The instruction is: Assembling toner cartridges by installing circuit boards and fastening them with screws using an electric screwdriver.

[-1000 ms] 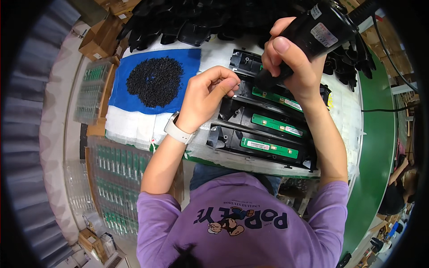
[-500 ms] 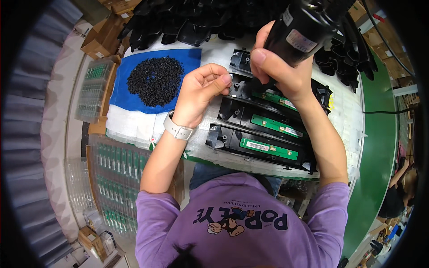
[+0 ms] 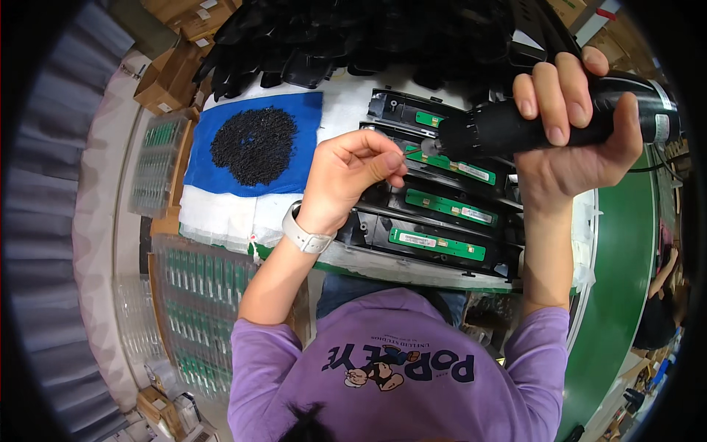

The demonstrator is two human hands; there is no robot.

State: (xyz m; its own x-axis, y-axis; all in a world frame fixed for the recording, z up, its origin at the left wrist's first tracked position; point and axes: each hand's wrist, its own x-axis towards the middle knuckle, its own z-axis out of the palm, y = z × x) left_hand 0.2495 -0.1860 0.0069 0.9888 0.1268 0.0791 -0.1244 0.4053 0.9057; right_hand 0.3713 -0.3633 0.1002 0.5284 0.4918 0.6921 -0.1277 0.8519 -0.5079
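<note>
Both hands busy: right hand (image 3: 582,140) clamps black cylindrical driver (image 3: 530,125); left hand (image 3: 353,173) pinches maybe screw (image 3: 409,152).

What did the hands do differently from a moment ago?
The right hand tipped the black power screwdriver over from pointing down at the black parts to lying sideways, its tip now toward the left hand. The left hand lifted a little and pinches something small at that tip. The pile of black screws on the blue cloth and the green boards stayed put.
</note>
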